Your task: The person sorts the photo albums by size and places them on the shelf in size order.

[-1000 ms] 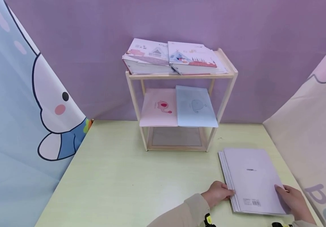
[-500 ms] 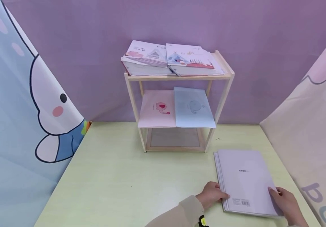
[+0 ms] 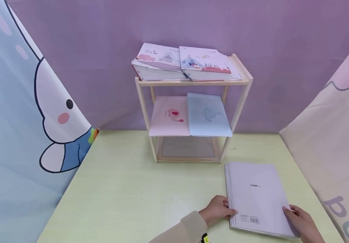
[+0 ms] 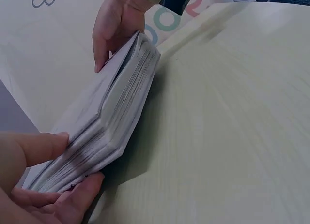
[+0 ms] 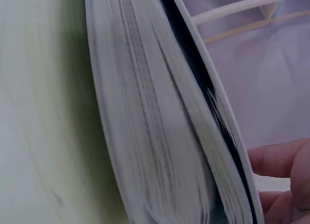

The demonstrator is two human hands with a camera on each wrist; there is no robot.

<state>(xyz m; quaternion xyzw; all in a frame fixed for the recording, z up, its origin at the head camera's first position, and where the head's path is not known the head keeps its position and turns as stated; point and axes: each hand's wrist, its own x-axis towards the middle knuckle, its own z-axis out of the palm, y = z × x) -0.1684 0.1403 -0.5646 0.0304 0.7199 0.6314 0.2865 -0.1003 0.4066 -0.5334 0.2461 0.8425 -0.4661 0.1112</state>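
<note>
A stack of pale-covered books (image 3: pixel 256 192) is at the right front of the table, a barcode showing on the top cover. My left hand (image 3: pixel 218 209) grips its left side, thumb on the top cover. From the left wrist view, fingers (image 4: pixel 80 197) of that hand curl under the stack, and a shadow falls on the table beside it. On the opposite side, my right hand (image 3: pixel 303 222) grips the edge with the thumb on top; its other fingers are mostly hidden. Page edges (image 5: pixel 145 112) fill much of the right wrist view.
A small wooden shelf (image 3: pixel 243 101) stands at the back centre. Its top bears two piles of picture books (image 3: pixel 204 60). On the middle tier lie a pink elephant book (image 3: pixel 171 116) and a blue whale book (image 3: pixel 209 116). Printed cloths hang on both sides of the table (image 3: pixel 125 192).
Both hands have shifted the stack of books left and slightly toward me, keeping their grip on its two sides. The shelf and the books on it have stayed put.
</note>
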